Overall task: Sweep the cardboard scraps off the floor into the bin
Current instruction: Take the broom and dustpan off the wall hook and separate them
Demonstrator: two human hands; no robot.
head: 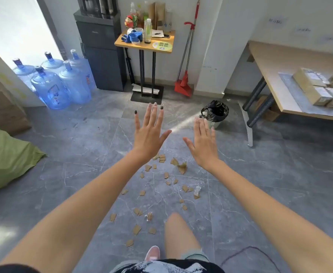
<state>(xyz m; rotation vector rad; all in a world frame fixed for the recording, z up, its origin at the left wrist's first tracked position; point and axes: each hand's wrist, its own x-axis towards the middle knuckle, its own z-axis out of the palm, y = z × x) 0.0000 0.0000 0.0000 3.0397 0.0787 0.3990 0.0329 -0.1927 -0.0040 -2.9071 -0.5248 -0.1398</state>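
Both empty, left hand (149, 133) and right hand (202, 143) hover fingers-spread over small brown cardboard scraps (166, 175) strewn mid-floor; red broom and dustpan (183, 86) stand untouched at the far wall, and stepping through the litter to fetch them could kick pieces wide of the black-bagged round bin (215, 113).

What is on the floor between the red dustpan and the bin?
Nothing. In the head view, the floor between the red dustpan and the bin is bare grey tile.
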